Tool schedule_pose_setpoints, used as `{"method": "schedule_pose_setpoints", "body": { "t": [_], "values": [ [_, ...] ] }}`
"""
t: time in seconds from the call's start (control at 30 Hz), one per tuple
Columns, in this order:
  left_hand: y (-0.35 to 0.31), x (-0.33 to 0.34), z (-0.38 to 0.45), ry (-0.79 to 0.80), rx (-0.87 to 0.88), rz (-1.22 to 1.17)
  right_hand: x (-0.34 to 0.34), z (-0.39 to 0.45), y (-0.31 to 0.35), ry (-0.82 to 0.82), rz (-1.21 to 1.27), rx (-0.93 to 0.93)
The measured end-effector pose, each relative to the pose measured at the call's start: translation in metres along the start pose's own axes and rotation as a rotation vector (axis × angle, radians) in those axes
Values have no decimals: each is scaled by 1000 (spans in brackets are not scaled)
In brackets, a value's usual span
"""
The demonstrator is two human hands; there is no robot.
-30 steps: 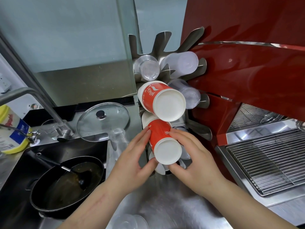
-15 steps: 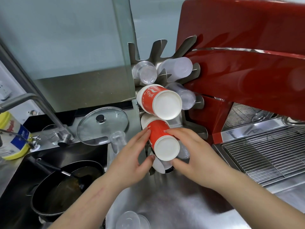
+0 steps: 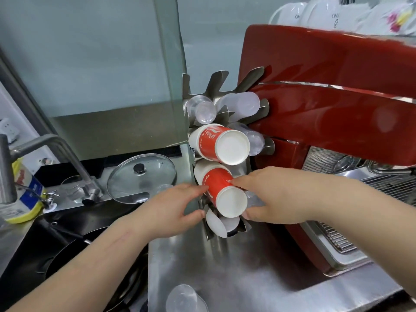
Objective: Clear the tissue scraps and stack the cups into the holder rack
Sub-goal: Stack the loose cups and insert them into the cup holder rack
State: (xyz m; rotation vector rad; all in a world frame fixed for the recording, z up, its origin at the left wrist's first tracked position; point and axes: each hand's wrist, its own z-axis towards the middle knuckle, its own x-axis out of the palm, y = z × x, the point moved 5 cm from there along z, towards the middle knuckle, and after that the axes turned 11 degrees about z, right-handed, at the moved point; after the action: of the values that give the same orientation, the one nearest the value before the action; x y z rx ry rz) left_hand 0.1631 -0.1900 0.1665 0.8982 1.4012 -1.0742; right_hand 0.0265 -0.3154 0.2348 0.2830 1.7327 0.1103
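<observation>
Hands are meeting around a red paper cup (image 3: 221, 192) lying on its side in the holder rack (image 3: 202, 91): the left hand (image 3: 173, 210) is pinching its left flank, the right hand (image 3: 267, 199) is curling round its right side. Just above, a second red cup (image 3: 219, 144) is sitting in its slot, white base outward. Clear plastic cups (image 3: 202, 109) are filling the upper slots (one more (image 3: 184, 298) is standing loose on the steel worktop (image 3: 247, 273)). A red espresso machine (image 3: 326, 97) is standing beside the rack.

both forearms reach forward, left hand (image 3: 174, 207) and right hand (image 3: 273, 197) facing, fingers curled inward.
</observation>
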Motion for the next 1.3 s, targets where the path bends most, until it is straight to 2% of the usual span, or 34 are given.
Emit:
{"method": "schedule_pose_setpoints", "body": {
  "t": [0.17, 0.37, 0.5, 0.67, 0.83, 0.93, 1.17, 1.3],
  "values": [
    [8, -3, -22, 494, 54, 229, -20, -6, 35, 147, -92, -49],
    [50, -5, -46, 626, -9, 243, -13, 16, 94, 270, -37, -162],
    [97, -4, -46, 710, -143, 176, 8, 62, 114, 305, -107, -97],
    [144, 5, -32, 635, -268, 114, 35, 132, 121, 247, -180, -6],
    [186, 39, -21, 542, -355, -46, 63, 195, 97, 186, -24, 155],
    [192, 63, -18, 443, -384, -154, 83, 222, 87, 137, 89, 221],
    [194, 114, -11, 187, -464, -579, 123, 254, 57, 23, 302, 286],
    [192, 142, -2, 96, -486, -714, 138, 263, 48, -53, 402, 321]
  ]
}}
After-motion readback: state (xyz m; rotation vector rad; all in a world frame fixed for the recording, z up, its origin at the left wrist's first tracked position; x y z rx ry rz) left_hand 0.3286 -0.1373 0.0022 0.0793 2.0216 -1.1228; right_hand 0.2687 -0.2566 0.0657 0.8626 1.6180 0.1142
